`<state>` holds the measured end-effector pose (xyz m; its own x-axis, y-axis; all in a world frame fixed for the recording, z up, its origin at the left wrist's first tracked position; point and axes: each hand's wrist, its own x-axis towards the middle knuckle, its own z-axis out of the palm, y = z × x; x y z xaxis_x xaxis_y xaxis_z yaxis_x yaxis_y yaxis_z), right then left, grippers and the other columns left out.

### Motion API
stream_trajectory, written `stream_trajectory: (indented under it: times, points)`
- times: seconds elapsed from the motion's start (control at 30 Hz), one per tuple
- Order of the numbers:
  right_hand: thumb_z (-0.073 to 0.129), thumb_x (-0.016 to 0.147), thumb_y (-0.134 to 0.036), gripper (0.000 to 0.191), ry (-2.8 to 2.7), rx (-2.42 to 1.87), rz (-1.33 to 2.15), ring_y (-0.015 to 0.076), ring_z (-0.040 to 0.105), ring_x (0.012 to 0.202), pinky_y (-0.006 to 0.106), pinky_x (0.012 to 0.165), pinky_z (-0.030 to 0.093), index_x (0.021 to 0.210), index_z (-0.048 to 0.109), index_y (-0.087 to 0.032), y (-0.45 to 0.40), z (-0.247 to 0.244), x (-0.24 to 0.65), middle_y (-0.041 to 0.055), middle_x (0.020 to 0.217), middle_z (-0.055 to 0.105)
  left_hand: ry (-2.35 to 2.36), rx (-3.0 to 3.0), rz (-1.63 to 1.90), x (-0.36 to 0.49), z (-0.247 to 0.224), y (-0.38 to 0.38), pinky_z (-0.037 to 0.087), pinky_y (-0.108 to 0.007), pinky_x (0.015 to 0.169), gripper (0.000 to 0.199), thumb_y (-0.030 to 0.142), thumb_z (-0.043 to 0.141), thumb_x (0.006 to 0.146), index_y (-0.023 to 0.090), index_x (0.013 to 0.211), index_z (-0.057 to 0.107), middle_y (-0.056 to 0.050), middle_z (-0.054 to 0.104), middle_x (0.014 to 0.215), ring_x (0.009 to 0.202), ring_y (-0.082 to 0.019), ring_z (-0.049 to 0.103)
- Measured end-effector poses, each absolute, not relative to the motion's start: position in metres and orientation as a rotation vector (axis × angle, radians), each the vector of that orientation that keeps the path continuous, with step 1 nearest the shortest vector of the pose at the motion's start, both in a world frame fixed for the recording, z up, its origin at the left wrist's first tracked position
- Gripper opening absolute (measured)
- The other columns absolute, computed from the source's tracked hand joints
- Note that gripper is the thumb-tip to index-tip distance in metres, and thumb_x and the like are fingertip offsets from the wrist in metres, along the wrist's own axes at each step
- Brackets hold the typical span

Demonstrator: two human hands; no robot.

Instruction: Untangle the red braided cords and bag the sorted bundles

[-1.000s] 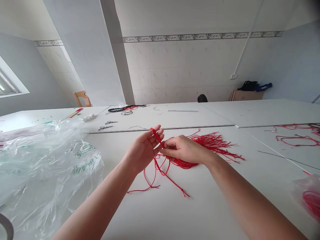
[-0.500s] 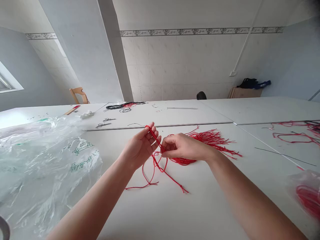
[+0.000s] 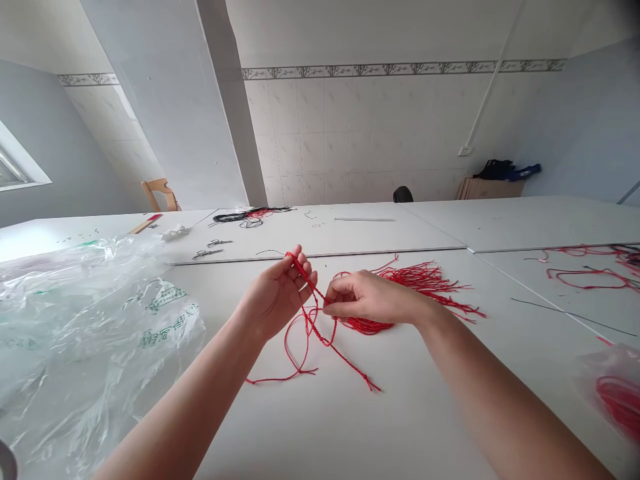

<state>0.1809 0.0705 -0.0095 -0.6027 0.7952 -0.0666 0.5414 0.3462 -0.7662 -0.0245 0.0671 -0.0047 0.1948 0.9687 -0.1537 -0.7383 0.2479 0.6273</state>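
My left hand (image 3: pixel 283 290), palm up, pinches one end of a red braided cord (image 3: pixel 306 277) between thumb and forefinger. The cord runs across its fingers to my right hand (image 3: pixel 357 297), whose thumb and fingertips are closed on it. Loops and knotted tails of red cord (image 3: pixel 345 360) hang below and between both hands, down to the white table (image 3: pixel 310 433). Behind my right hand lies a bundle of red cords (image 3: pixel 425 280) with frayed-looking ends fanned out to the right; the hand hides part of it.
A crumpled clear plastic bag (image 3: pixel 100 333) covers the left side. Further back are two pairs of scissors (image 3: pixel 207 254), black cords (image 3: pixel 235 216) and a thin strip (image 3: pixel 365 219). Red and black cords (image 3: pixel 590 275) lie at right, above a bag of red cord (image 3: pixel 620 400).
My hands have drawn slightly apart, the left moving a little leftward. More of the red cord now shows stretched between them.
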Motion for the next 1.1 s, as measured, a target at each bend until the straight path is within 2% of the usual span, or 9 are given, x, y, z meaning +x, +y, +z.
stream_trajectory:
  times: [0.13, 0.27, 0.53, 0.6, 0.7, 0.8, 0.9, 1.0, 1.1]
  points:
    - [0.068, 0.091, -0.042, 0.017, -2.261, -1.151, 1.148, 0.0164, 0.063, 0.08, 0.027, 0.063, 0.045, 0.094, 0.073, -0.027, 0.071, -0.009, 0.183, 0.0, 0.095, 0.071, 0.59, 0.464, 1.229, -0.027, -0.004, 0.068, 0.054, -0.022, 0.056, 0.02, 0.005, 0.048, 0.099, 0.014, 0.104, 0.066, 0.0, 0.057, 0.075, 0.059, -0.009, 0.057]
    - [0.066, 0.094, -0.042, 0.018, -2.194, -1.046, 1.145, 0.0145, 0.061, 0.08, 0.026, 0.066, 0.045, 0.094, 0.071, -0.025, 0.07, -0.008, 0.183, -0.0008, 0.092, 0.071, 0.604, 0.544, 1.189, -0.027, -0.006, 0.069, 0.032, -0.015, 0.034, 0.011, 0.01, 0.055, 0.096, 0.013, 0.097, 0.066, 0.006, 0.043, 0.065, 0.042, -0.004, 0.035]
    - [0.068, 0.094, -0.048, 0.024, -2.105, -0.85, 1.213, 0.0129, 0.055, 0.076, 0.026, 0.067, 0.043, 0.098, 0.069, -0.024, 0.069, -0.009, 0.184, -0.0003, 0.089, 0.067, 0.657, 0.684, 1.055, -0.021, -0.014, 0.067, 0.031, -0.014, 0.036, 0.008, 0.019, 0.063, 0.094, 0.013, 0.094, 0.068, 0.005, 0.045, 0.068, 0.044, -0.003, 0.032]
    - [0.067, 0.095, -0.049, 0.026, -2.11, -0.864, 1.199, 0.0128, 0.053, 0.075, 0.027, 0.067, 0.042, 0.097, 0.069, -0.023, 0.07, -0.009, 0.183, -0.0003, 0.087, 0.065, 0.645, 0.676, 1.051, -0.02, -0.016, 0.068, 0.034, -0.014, 0.038, 0.01, 0.019, 0.062, 0.095, 0.013, 0.093, 0.069, 0.004, 0.048, 0.069, 0.046, -0.003, 0.036]
    - [0.063, 0.096, -0.052, 0.031, -2.132, -0.922, 1.099, 0.0119, 0.046, 0.067, 0.027, 0.061, 0.037, 0.088, 0.065, -0.022, 0.07, -0.009, 0.183, -0.002, 0.078, 0.058, 0.651, 0.679, 1.069, -0.02, -0.017, 0.069, 0.047, -0.018, 0.051, 0.015, 0.021, 0.059, 0.097, 0.014, 0.095, 0.072, 0.0, 0.057, 0.076, 0.056, -0.007, 0.05]
    - [0.058, 0.098, -0.052, 0.039, -2.161, -0.989, 0.956, 0.0112, 0.036, 0.061, 0.027, 0.055, 0.028, 0.075, 0.054, -0.021, 0.071, -0.01, 0.181, -0.0043, 0.068, 0.046, 0.689, 0.714, 1.086, -0.019, -0.019, 0.07, 0.057, -0.026, 0.076, 0.024, 0.028, 0.055, 0.1, 0.017, 0.1, 0.075, -0.006, 0.068, 0.098, 0.084, -0.014, 0.065]
    - [0.052, 0.101, -0.05, 0.043, -2.17, -1.04, 0.872, 0.0113, 0.033, 0.058, 0.028, 0.053, 0.024, 0.071, 0.046, -0.02, 0.072, -0.012, 0.179, -0.0047, 0.064, 0.04, 0.695, 0.728, 1.076, -0.017, -0.02, 0.069, 0.054, -0.033, 0.093, 0.028, 0.033, 0.053, 0.102, 0.02, 0.098, 0.077, -0.009, 0.07, 0.12, 0.11, -0.021, 0.064]
    - [0.05, 0.102, -0.05, 0.042, -2.146, -1.054, 0.84, 0.0116, 0.035, 0.058, 0.028, 0.054, 0.027, 0.072, 0.049, -0.02, 0.073, -0.015, 0.177, -0.0037, 0.065, 0.044, 0.707, 0.738, 1.067, -0.017, -0.02, 0.068, 0.052, -0.037, 0.1, 0.027, 0.033, 0.053, 0.101, 0.02, 0.102, 0.078, -0.01, 0.07, 0.125, 0.116, -0.024, 0.062]
    - [0.049, 0.103, -0.051, 0.037, -2.099, -1.008, 0.927, 0.0139, 0.051, 0.066, 0.029, 0.061, 0.038, 0.085, 0.061, -0.021, 0.076, -0.018, 0.175, -0.0001, 0.076, 0.059, 0.716, 0.763, 1.055, -0.016, -0.021, 0.068, 0.053, -0.037, 0.098, 0.026, 0.027, 0.055, 0.098, 0.018, 0.109, 0.077, -0.011, 0.071, 0.116, 0.111, -0.024, 0.064]
